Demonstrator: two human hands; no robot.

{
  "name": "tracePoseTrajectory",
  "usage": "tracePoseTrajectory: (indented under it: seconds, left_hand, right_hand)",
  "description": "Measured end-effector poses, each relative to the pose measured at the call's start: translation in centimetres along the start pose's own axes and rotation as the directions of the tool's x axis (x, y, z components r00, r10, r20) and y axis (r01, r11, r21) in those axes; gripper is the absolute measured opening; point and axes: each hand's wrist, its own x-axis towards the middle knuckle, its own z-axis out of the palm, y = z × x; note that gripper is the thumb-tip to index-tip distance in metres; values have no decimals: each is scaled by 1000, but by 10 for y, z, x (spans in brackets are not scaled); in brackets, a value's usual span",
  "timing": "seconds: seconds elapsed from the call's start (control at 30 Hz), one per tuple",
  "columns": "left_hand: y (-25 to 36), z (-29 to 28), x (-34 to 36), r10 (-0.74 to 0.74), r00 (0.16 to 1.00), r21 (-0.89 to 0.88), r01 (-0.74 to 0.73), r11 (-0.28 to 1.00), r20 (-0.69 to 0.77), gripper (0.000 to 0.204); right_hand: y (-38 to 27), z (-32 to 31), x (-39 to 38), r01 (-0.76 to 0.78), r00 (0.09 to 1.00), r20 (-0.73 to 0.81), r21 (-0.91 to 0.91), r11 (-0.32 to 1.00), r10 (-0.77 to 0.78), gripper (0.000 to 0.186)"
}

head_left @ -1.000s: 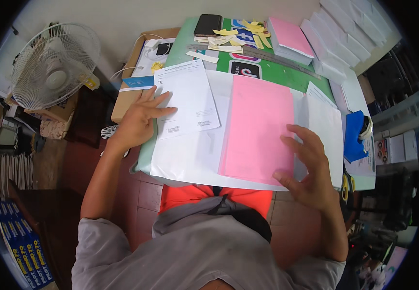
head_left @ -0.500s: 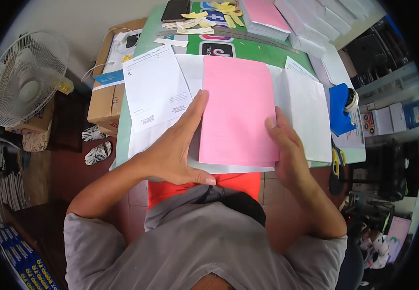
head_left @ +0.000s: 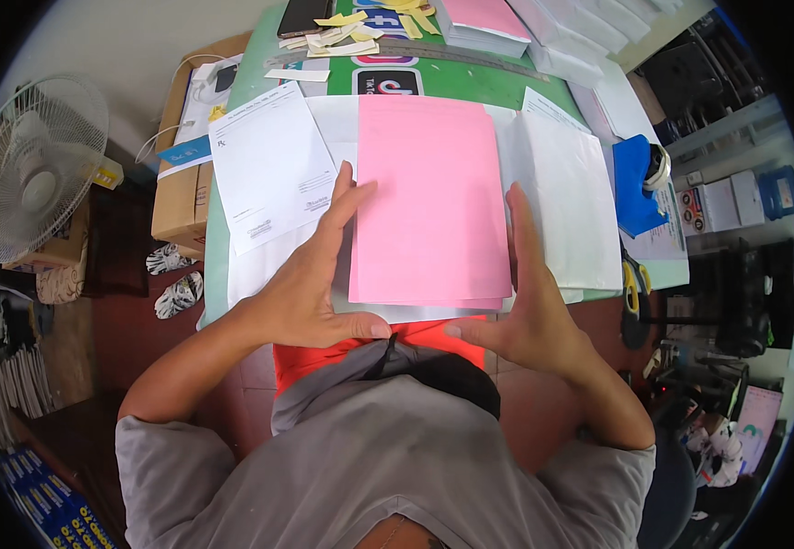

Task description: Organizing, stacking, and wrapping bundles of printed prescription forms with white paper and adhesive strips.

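1. Head view: the pink paper stack (head_left: 429, 206) lies on a large white sheet (head_left: 264, 273) near the tabletop's (head_left: 484, 85) front edge, between a printed white form (head_left: 273, 165) and a white paper bundle (head_left: 575, 215).
2. It is plain, pale pink and rectangular, longer than wide, its sheets slightly out of line along the right and bottom edges.
3. The left hand (head_left: 310, 295) is spread along its left edge, a fingertip overlapping the pink.
4. The right hand (head_left: 534, 316) is likewise spread beside the right edge, thumb below the stack; contact there is unclear.
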Motion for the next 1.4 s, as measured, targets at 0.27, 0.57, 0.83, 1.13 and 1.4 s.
tracePoseTrajectory:
  seconds: [0.27, 0.57, 0.83, 1.13, 1.4]
  left_hand:
    - [-5, 1, 3, -33, 999, -94, 32, 995, -9, 93]
    - [-1, 0, 3, 40, 997, -76, -45, 996, -67, 77]
    - [-6, 0, -1, -15, 994, -195, -6, 981, -109, 118]
    - [2, -4, 1, -104, 995, -77, 104, 992, 5, 127]
    - [-10, -4, -5, -104, 991, -431, 61, 900, -78, 127]
  right_hand:
    - [-15, -9, -3, 9, 999, -41, -161, 987, -16, 94]
    - [-11, -18, -13, -47, 996, -80, -221, 974, 30, 71]
    - [-26, -17, -11, -120, 980, -179, -160, 980, 90, 67]
    - [-32, -13, -29, -199, 975, -141, -187, 962, 174, 67]
    - [-28, -8, -34, -210, 963, -186, -69, 975, 194, 56]
